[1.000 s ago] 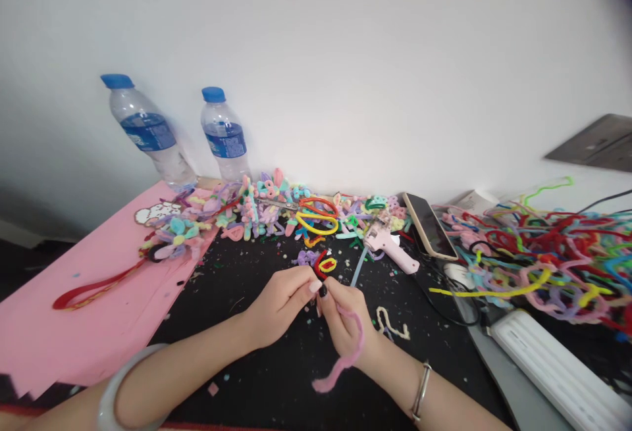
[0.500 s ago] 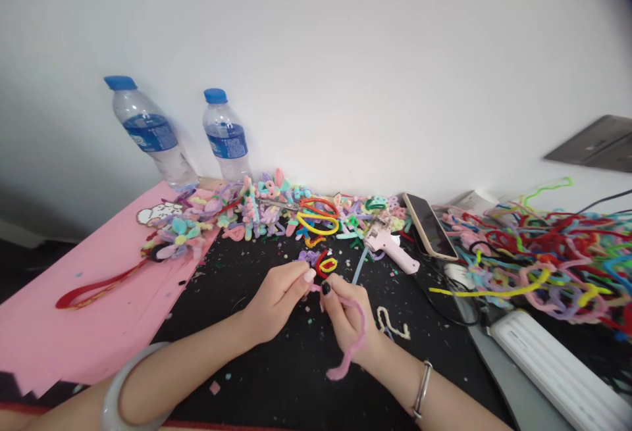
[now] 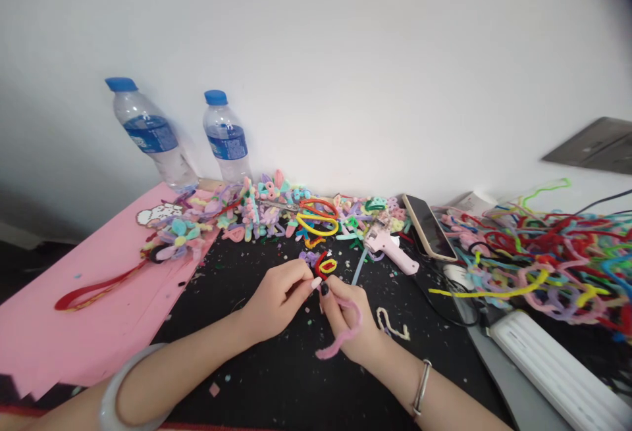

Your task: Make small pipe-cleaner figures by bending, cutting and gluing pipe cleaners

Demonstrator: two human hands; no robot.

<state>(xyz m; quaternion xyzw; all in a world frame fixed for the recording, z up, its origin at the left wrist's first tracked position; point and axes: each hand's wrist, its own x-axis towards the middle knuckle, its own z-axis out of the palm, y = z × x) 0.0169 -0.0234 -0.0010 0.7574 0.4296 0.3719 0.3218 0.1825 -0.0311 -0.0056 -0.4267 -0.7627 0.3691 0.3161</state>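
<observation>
A pink pipe cleaner (image 3: 351, 332) runs between my two hands, its loose end curling down across the right palm. My left hand (image 3: 281, 296) pinches one end of it between thumb and fingers, which hide that end. Close beside it, my right hand (image 3: 348, 316) grips the same pipe cleaner with thumb and forefinger. The fingertips of both hands nearly touch. Just beyond them lie a red and yellow pipe cleaner loop (image 3: 326, 265) and a small purple curled piece (image 3: 309, 258). A cream pipe cleaner (image 3: 394, 326) rests right of my right wrist.
Scissors with orange and yellow handles (image 3: 318, 217) and a pink glue gun (image 3: 390, 247) lie before a pile of pipe cleaner shapes. A phone (image 3: 430, 227), a tangle of pipe cleaners (image 3: 553, 247) and a white power strip (image 3: 557, 365) are right. Two water bottles (image 3: 227, 135) lean on the wall.
My hands have come closer together, the left shifting slightly right. The pink pipe cleaner's loose end has swung up and left.
</observation>
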